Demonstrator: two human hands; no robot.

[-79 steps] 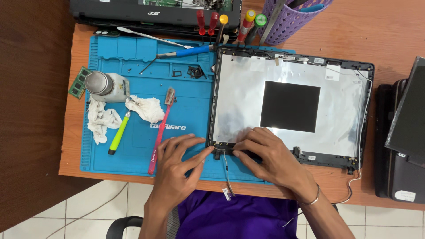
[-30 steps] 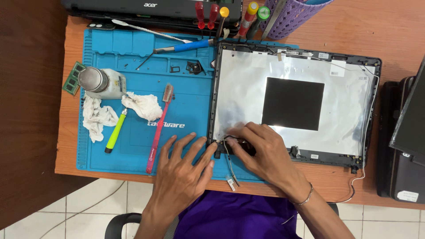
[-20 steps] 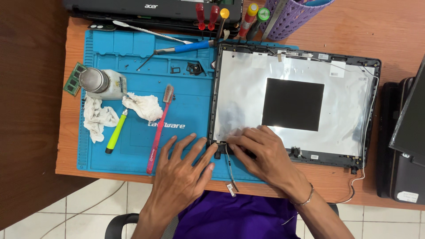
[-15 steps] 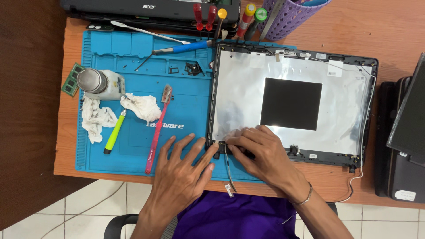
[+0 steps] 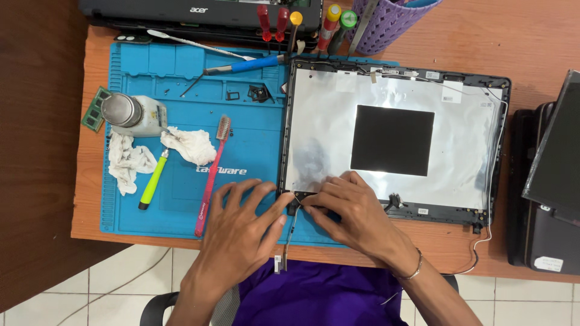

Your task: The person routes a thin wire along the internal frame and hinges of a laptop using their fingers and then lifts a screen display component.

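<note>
A laptop lid shell [image 5: 483,151], silver inside with a black square patch, lies open-side-up on the wooden table and partly on a blue work mat [image 5: 181,181]. My left hand [image 5: 241,226] rests on the mat at the lid's near left corner, fingers spread and touching the hinge area. My right hand [image 5: 350,211] pinches a small black hinge part [image 5: 300,197] at that same corner. A thin cable [image 5: 289,232] with a small connector hangs from the corner over the table's edge.
On the mat lie a red toothbrush [image 5: 212,169], a green-handled tool [image 5: 152,181], white rags [image 5: 130,160], a white bottle [image 5: 133,113], a blue screwdriver [image 5: 244,65] and small screws. A memory module [image 5: 95,110], a laptop base [image 5: 199,12], a purple basket [image 5: 393,18] and black panels [image 5: 553,187] surround it.
Both hands stay at the lid's near left corner with small finger shifts. The view has drifted slightly; nothing else has moved.
</note>
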